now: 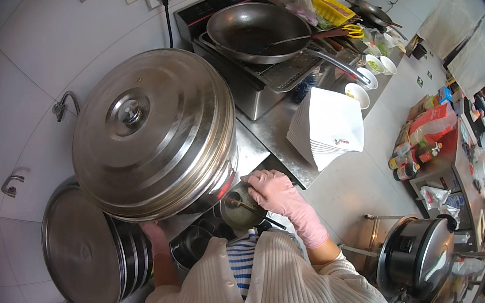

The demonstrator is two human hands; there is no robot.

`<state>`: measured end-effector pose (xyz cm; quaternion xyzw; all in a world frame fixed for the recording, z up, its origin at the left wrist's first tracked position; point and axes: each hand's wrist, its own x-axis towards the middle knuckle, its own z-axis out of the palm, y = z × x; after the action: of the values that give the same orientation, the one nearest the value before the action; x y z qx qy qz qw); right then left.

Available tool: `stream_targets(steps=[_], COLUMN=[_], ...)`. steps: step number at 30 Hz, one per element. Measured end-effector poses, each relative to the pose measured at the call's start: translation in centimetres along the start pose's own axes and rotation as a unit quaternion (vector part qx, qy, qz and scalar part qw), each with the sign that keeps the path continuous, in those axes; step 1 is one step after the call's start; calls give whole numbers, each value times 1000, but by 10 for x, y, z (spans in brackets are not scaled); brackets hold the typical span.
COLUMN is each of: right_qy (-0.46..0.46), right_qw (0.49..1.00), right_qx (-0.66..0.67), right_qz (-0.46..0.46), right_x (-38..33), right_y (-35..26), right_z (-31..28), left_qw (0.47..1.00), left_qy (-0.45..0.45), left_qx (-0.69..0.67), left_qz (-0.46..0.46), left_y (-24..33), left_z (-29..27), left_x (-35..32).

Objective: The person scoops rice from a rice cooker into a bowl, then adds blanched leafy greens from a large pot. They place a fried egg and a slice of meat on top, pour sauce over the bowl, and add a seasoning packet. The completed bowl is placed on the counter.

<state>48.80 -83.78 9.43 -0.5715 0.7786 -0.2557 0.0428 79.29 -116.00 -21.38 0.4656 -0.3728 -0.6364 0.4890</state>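
Note:
My right hand (271, 191), in a pink rubber glove, is closed at the far rim of a small round metal pot (241, 216). Its fingertips are curled down and partly hidden. A dark thin-handled utensil (250, 207) lies across that pot. Low beside the large lidded steel stockpot (152, 132) is my left hand (155, 237), also gloved in pink. The stockpot's lower side covers its fingers, so I cannot see what they touch. Dark round containers (190, 244) stand between my two arms.
Stacked round metal pans (83, 247) stand at the lower left. Beyond the stockpot, a wok (259, 30) with a long handle sits on a stove. White square dishes (328, 126) are piled on the steel counter near small bowls (359, 95). A black cooker (417, 256) stands right.

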Motion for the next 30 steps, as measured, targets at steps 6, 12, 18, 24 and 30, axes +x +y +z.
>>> stream_targets(steps=[6,12,18,24,30], right_qy=[-20,-17,-21,-30,-24], right_qw=[1000,1000,1000,1000,1000], right_qx=[-4,4,0,7,9], right_qz=[0,-6,-8,0,-3], right_x=[4,7,6,6,1], right_y=[0,-1,0,-2,-2], right_z=[1,3,6,4,7], left_qw=[999,999,997,997,997], left_qy=[-7,10,24,20,63], left_qx=[-29,-48,-70,-73,9], left_qz=[25,-7,6,28,-31], left_y=[-10,-17,-30,-38,-24], left_z=[-4,-10,-20,-26,-14], left_x=[7,14,24,26,13])
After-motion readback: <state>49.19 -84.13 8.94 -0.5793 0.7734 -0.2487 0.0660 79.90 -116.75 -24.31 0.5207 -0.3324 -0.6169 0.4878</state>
